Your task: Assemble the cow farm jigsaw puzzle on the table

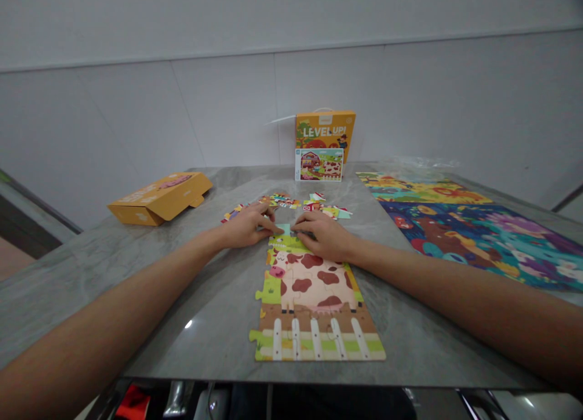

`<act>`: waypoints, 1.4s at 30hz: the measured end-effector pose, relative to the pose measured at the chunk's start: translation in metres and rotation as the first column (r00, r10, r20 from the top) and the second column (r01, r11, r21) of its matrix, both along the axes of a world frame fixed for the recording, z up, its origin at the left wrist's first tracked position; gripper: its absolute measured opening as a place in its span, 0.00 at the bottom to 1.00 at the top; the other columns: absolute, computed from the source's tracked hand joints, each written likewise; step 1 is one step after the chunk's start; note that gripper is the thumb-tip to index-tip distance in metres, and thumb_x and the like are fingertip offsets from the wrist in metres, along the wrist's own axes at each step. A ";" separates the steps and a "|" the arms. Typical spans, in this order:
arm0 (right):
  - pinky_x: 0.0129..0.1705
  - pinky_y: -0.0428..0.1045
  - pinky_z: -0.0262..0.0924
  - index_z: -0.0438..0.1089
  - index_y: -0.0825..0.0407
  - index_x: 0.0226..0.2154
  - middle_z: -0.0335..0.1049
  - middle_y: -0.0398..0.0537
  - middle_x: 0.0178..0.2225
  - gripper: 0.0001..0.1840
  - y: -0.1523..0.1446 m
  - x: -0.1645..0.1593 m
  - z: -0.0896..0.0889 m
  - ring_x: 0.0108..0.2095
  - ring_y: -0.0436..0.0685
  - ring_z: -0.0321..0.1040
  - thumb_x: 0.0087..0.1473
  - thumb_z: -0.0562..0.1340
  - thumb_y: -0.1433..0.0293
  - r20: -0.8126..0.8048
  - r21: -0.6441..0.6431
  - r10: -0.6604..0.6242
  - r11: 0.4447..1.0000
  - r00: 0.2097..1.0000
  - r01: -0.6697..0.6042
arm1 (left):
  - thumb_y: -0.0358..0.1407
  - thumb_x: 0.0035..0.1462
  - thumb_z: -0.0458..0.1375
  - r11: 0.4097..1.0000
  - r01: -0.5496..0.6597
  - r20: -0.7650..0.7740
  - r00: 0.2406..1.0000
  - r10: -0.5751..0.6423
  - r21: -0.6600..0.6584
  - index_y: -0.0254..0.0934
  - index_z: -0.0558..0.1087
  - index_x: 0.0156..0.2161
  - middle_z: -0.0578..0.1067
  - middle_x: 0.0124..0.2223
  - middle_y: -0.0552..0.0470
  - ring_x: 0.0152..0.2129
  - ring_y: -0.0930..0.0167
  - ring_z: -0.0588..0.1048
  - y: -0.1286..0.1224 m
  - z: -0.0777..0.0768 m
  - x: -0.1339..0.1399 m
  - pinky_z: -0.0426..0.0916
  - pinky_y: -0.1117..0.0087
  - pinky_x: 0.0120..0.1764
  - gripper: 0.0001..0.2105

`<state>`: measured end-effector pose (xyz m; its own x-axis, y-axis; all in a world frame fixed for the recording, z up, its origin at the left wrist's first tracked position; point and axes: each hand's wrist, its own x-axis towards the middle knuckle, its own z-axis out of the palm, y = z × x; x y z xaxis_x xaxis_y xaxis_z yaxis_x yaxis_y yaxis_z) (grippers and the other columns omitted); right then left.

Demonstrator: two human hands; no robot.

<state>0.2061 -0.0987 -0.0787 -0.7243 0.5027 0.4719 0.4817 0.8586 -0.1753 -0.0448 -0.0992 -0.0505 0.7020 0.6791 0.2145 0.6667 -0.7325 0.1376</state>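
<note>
A partly joined jigsaw puzzle (314,286) lies flat in front of me, showing a spotted cow above a white fence. At its far edge is a light-blue puzzle piece (284,228). My left hand (249,226) pinches this piece from the left, thumb and forefinger closed at its edge. From the other side my right hand (324,235) has its fingers closed on the piece's right edge, palm over the puzzle's far right corner. Loose puzzle pieces (277,200) lie just beyond my hands, with more loose pieces (325,209) to the right.
Against the wall stands an orange "LEVEL UP!" box (324,125), with a farm picture card (319,165) leaning before it. An open orange box (159,198) lies at left. Two colourful puzzles (483,238) cover the right side, with clear plastic (419,163) behind. The grey table's front edge is near me.
</note>
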 end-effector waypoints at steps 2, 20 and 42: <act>0.47 0.55 0.63 0.78 0.58 0.43 0.74 0.57 0.39 0.15 -0.001 0.001 0.000 0.41 0.60 0.69 0.56 0.59 0.75 -0.007 0.000 -0.020 1.000 1.000 0.020 | 0.27 0.58 0.57 0.999 -0.015 -0.035 0.999 0.016 0.029 0.52 0.82 0.40 0.73 0.47 0.50 0.46 0.65 0.70 0.002 0.004 -0.006 0.62 0.62 0.53 0.16; 0.46 0.53 0.63 0.79 0.56 0.42 0.72 0.56 0.37 0.14 -0.006 0.000 0.001 0.40 0.59 0.68 0.57 0.59 0.73 0.016 -0.025 -0.169 0.985 0.985 0.169 | 0.57 0.54 0.58 0.910 -0.415 -0.010 0.910 0.415 -0.022 0.42 0.79 0.49 0.76 0.51 0.44 0.49 0.59 0.71 0.025 0.012 -0.060 0.64 0.61 0.53 0.26; 0.46 0.53 0.64 0.78 0.57 0.41 0.74 0.56 0.38 0.13 -0.003 0.001 0.001 0.40 0.59 0.70 0.54 0.61 0.74 -0.044 -0.099 -0.205 0.975 0.978 0.199 | 0.41 0.54 0.56 0.882 -0.460 0.042 0.888 0.458 0.105 0.37 0.80 0.37 0.79 0.41 0.46 0.42 0.61 0.75 0.030 0.011 -0.056 0.66 0.63 0.51 0.13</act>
